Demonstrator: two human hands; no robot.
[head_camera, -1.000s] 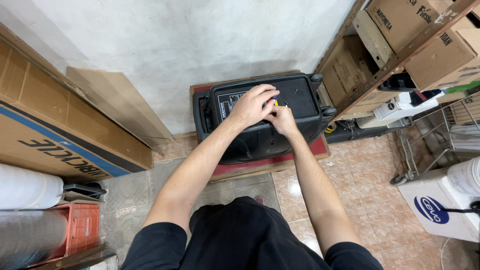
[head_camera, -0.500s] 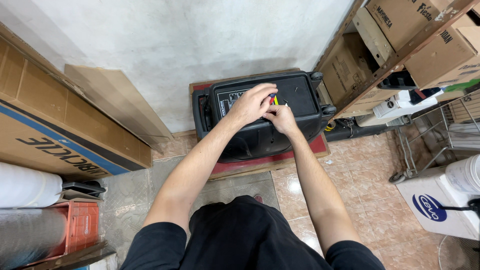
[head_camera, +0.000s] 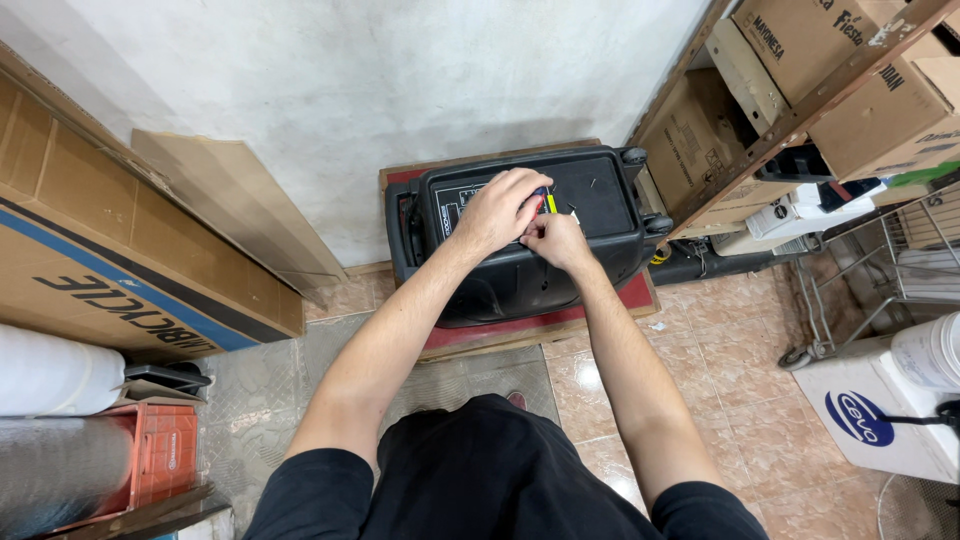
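Head camera looked down on a black speaker with wheels, which stood on a low red platform against the white wall, between a big cardboard box and a metal shelf. Both hands were on its top panel. Left hand was curled over small red and yellow plugs, pinching them. Right hand was closed just beside, but what it held I could not tell. Such a speaker seemed heavy and stiff, best lifted by a side handle; the thin plugs looked delicate, better gripped at their bodies.
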